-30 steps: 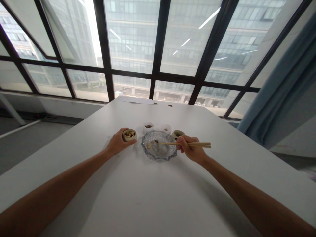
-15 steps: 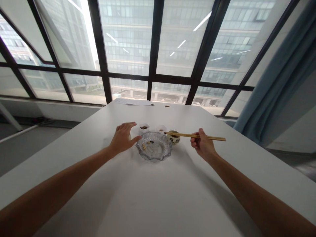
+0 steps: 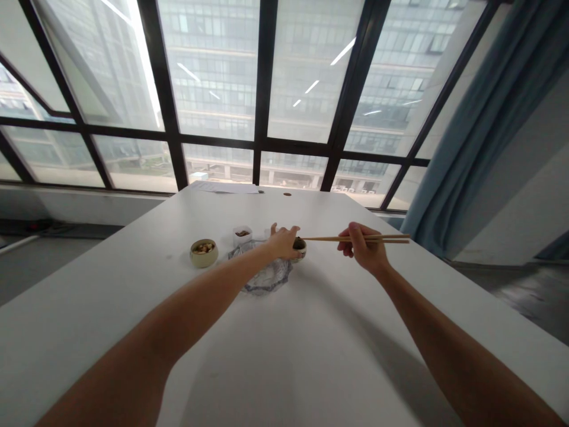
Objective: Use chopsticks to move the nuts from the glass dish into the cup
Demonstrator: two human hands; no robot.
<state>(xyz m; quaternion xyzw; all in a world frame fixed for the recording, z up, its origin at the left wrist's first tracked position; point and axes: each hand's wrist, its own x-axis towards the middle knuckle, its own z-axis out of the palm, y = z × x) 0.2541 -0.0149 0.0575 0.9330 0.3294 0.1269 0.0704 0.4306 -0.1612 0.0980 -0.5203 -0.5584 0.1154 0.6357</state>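
Observation:
My right hand [image 3: 362,246] is closed around a pair of wooden chopsticks [image 3: 326,239], their tips at the rim of a small patterned cup [image 3: 300,248] with dark contents. Reaching across from the left, my left hand [image 3: 284,242] grips this cup from its left side, thumb in front and fingers behind. Beneath my left forearm lies a scalloped glass bowl [image 3: 269,283], largely covered by the arm. A white cup [image 3: 242,236] holding dark pieces stands behind the bowl. Another white cup is mostly hidden behind my left hand.
To the left sits a pale green cup [image 3: 204,255] with light brown pieces inside. Papers [image 3: 224,187] and a small brown disc [image 3: 287,194] lie at the far end of the white table [image 3: 249,367]. Windows rise behind, and a blue curtain [image 3: 471,136] hangs at right.
My left hand has moved right, from the glass bowl's left side to the patterned cup, uncovering the pale green cup. The chopsticks stay at the patterned cup. The view has shifted slightly right.

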